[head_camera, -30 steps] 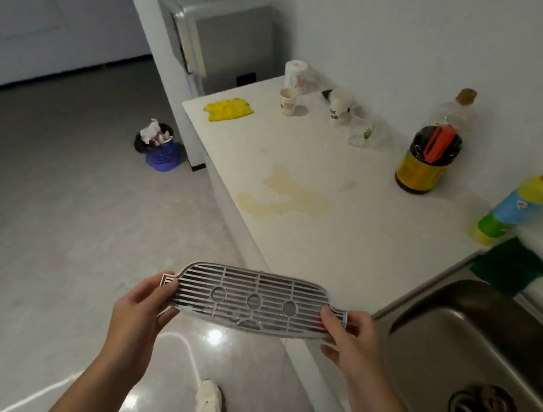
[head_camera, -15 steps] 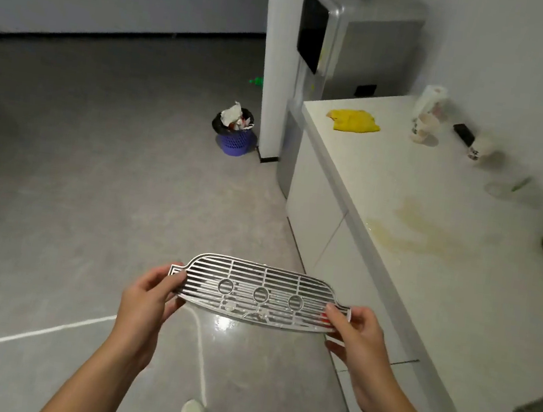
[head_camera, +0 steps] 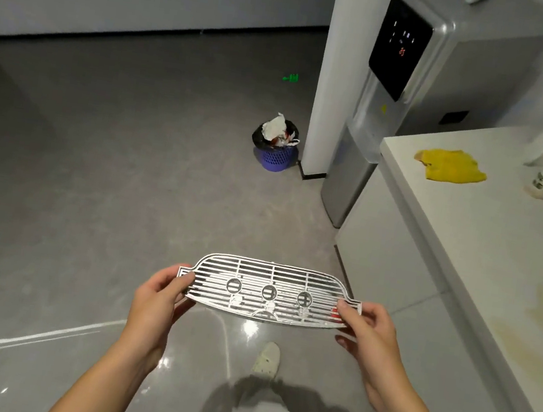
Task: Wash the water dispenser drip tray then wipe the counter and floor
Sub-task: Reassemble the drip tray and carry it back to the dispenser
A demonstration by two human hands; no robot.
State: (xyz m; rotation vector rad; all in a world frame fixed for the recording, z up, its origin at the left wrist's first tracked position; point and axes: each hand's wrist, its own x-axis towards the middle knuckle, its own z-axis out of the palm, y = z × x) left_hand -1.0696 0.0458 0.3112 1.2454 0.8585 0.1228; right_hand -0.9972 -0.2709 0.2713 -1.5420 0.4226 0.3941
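Silvery slotted drip tray [head_camera: 269, 290], flat with rounded ends and three ring cut-outs, is held level over the floor [head_camera: 93, 182], well apart from the water dispenser [head_camera: 417, 86]. Left hand [head_camera: 158, 298] pinches its left tab and right hand [head_camera: 368, 329] pinches the right tab, fingers curled under. Washed or not: cannot tell. Pale smooth counter [head_camera: 467, 231] shows a yellowish spill [head_camera: 530, 329], so wiping looks undone; the glossy grey floor is likely unwiped too. Crumpled yellow cloth [head_camera: 451, 165] lies on the counter.
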